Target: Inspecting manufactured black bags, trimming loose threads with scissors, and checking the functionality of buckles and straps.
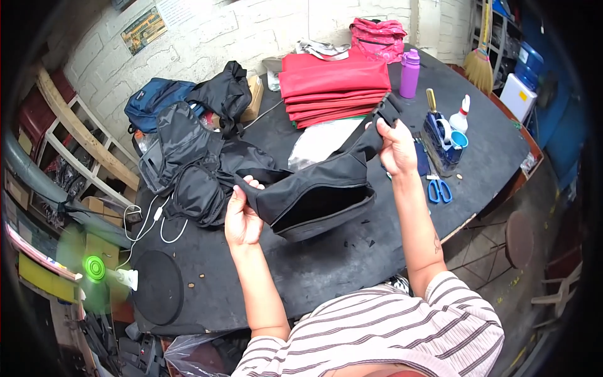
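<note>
A black waist bag [320, 191] is held up over the dark table, its long front pocket gaping so that the black inside shows. My left hand [244, 212] grips its left end, with the thumb on the near face and fingertips curled over the top. At the other end, my right hand [397, 146] is closed round the strap end by a black buckle [384, 113]. Left of the bag lies a heap of black bags [201, 182], close beyond my left hand. Blue-handled scissors [439, 190] rest on the table to the right of my right forearm.
Folded red fabric [336, 81] is stacked at the back, beside a pink backpack [379, 39] and purple bottle [409, 74]. An organizer [441, 147] and spray bottle [460, 114] stand at right. A green fan [94, 269] and white cable [151, 223] are at left.
</note>
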Tool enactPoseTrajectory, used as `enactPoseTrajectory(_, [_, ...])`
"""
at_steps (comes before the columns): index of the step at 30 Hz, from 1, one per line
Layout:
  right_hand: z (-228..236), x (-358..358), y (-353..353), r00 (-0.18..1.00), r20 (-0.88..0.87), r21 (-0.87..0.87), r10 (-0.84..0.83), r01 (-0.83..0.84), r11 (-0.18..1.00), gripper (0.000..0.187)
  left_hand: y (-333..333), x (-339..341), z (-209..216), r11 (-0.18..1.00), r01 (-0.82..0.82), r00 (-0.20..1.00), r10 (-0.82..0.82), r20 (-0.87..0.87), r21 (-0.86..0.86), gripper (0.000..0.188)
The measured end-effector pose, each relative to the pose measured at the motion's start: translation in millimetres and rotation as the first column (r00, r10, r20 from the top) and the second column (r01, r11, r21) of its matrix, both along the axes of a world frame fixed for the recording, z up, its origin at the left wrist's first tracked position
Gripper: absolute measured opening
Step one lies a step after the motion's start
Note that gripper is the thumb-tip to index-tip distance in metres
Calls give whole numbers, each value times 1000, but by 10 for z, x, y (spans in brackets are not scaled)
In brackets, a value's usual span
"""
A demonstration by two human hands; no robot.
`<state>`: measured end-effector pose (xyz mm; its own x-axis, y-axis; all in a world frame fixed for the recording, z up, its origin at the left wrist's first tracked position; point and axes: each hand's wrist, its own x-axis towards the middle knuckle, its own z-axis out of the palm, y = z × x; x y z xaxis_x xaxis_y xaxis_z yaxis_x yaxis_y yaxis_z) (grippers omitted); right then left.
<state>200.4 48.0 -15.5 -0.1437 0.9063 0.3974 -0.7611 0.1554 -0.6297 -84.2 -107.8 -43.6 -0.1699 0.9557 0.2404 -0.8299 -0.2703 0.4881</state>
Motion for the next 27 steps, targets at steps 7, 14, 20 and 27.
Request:
enactPoseTrajectory(7, [-42,-136,85,995,-100,-118,-13,1,993,27,6,69,40,998,28,994,-33,107,50,33])
enactPoseTrajectory(14, [-19,-11,-74,991,134,26,29,-32,999,44,-200,192,181,992,-78,959,102,-263,100,31])
enactPoseTrajectory(20, [52,89,96,967,187,-68,171,-161,985,37,-301,323,445,975,131,953,-74,-293,178,33])
enactPoseTrajectory(27, [-286,225,673,-208,717,693,-665,311,651,34,231,773,682,986,151,979,-138,-150,76,31])
